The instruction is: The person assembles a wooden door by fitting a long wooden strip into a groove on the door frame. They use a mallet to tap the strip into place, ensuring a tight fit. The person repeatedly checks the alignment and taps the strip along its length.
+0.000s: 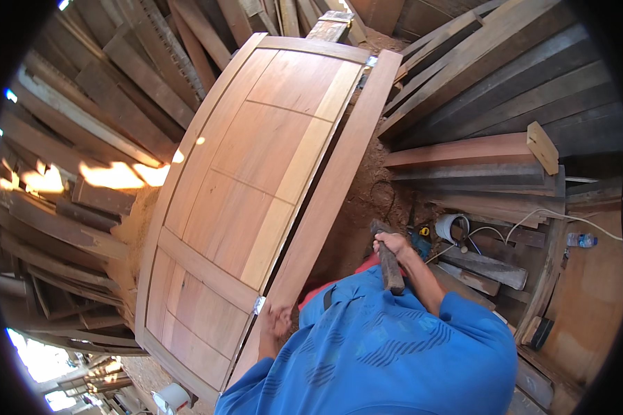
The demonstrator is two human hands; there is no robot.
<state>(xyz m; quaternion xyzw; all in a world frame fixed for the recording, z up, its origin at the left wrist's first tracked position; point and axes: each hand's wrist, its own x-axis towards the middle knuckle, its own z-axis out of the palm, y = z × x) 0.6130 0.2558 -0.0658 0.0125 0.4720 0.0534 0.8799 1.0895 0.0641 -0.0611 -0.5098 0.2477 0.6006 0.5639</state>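
A large panelled wooden door (256,145) lies tilted in front of me. Along its right side runs a long loose stile (339,162), with a dark gap between it and the panels. Whitish stuff, perhaps glue, shows at the rail ends by the gap. My left hand (277,321) rests on the near part of this stile, beside the lower joint, its fingers apart and slightly blurred. Away from the door, in front of my body, my right hand (392,245) is closed round a rough dark block of wood (392,272).
Planks (145,62) lean in stacks on the left; more boards (491,83) lie at right. Near my right hand are a teal power tool (419,242) and a white bucket (453,228). A pale cable (554,213) runs to the right, above a plastic bottle (581,240).
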